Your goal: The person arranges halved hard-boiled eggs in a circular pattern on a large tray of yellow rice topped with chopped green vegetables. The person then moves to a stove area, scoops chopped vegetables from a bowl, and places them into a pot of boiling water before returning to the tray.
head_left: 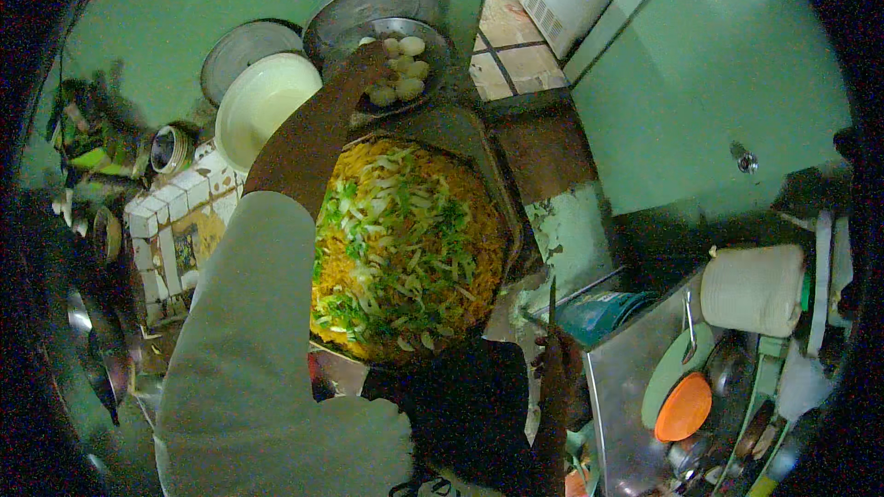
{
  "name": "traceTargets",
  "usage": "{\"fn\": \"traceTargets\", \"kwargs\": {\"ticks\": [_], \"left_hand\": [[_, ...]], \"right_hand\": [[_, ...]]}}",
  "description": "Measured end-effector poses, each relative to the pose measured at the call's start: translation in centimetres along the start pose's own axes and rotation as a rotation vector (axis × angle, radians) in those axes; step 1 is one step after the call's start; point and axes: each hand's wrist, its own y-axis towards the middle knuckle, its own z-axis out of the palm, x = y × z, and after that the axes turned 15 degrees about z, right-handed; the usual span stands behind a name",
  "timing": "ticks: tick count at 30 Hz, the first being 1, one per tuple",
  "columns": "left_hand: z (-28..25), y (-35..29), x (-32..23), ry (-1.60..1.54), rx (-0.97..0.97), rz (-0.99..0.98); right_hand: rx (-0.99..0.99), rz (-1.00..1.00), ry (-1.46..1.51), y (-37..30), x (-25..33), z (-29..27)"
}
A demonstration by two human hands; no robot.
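A big dark pan point(502, 193) holds yellow noodles topped with chopped green and white vegetables point(405, 248). Behind it a metal bowl point(433, 60) contains several pale round eggs point(410, 87). My left hand point(368, 63) reaches over the pan into that bowl, fingers curled on the eggs; whether it grips one is hidden. My right hand point(557, 373) is low at the pan's right and holds a knife point(552, 304) with the blade pointing up.
A white bowl point(262, 101), a metal lid point(241, 48) and a large metal plate point(373, 0) stand behind the pan. A tiled ledge point(170, 212) with tins is at left. At right are a blue container point(594, 313), a white roll point(753, 290) and an orange lid point(683, 408).
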Motion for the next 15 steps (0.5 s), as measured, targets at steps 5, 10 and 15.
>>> {"fn": "traceTargets", "kwargs": {"ticks": [5,10,15], "left_hand": [[-3.1,-4.4,-3.3,-0.886,-0.207,-0.013],[-4.5,-17.2,-13.3,-1.802,-0.516,0.061],[0.1,-31.2,-26.8,-1.336,-0.537,-0.437]], "right_hand": [[0.107,-0.172,-0.157,1.8,2.4,0.3],[0.314,-0.213,-0.075,4.7,4.3,0.6],[0.525,-0.401,-0.262,5.1,5.3,1.8]]}}
